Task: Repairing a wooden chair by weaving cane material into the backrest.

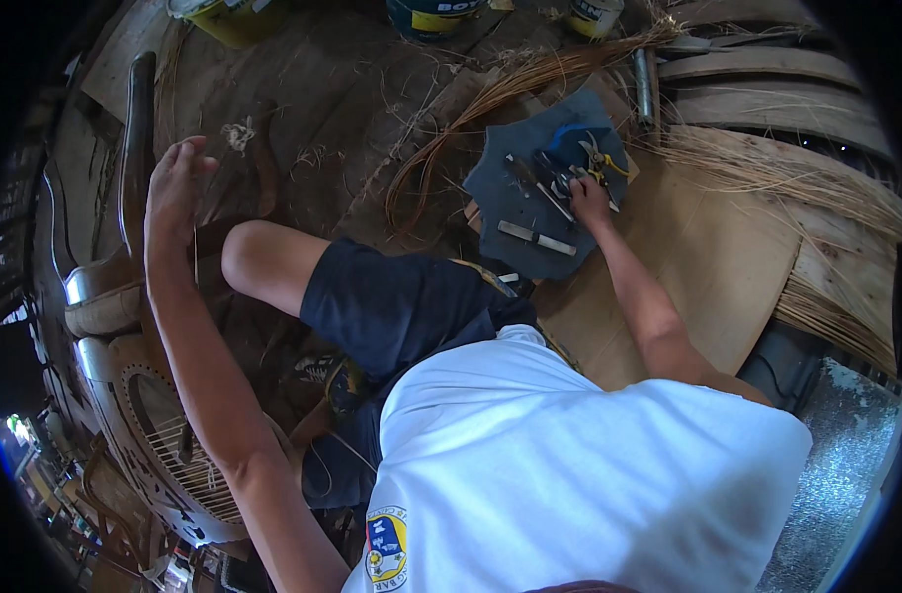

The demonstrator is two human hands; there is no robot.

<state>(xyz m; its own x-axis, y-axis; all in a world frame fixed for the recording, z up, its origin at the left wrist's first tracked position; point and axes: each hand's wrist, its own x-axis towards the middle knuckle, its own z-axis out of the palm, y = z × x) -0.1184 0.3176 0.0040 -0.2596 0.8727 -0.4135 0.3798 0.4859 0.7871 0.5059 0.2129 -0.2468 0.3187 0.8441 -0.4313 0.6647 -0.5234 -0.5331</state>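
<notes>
My left hand (174, 188) is raised at the left with fingers spread, close to a dark wooden chair frame (134, 148); a thin strand seems to run down from it toward the woven cane seat (189, 465) below. My right hand (591, 201) reaches out to a dark grey cloth (515, 193) on the floor and rests on small tools there, beside yellow-handled cutters (599, 158) and a metal blade (537, 238). Whether it grips one I cannot tell. My bent knee (248, 252) lies between the two arms.
Bundles of pale cane strands (530, 79) curl on the floor ahead, and more lie over wooden planks (807, 168) at the right. Paint cans (431, 15) stand at the top edge. A round wooden board (708, 257) sits under my right forearm.
</notes>
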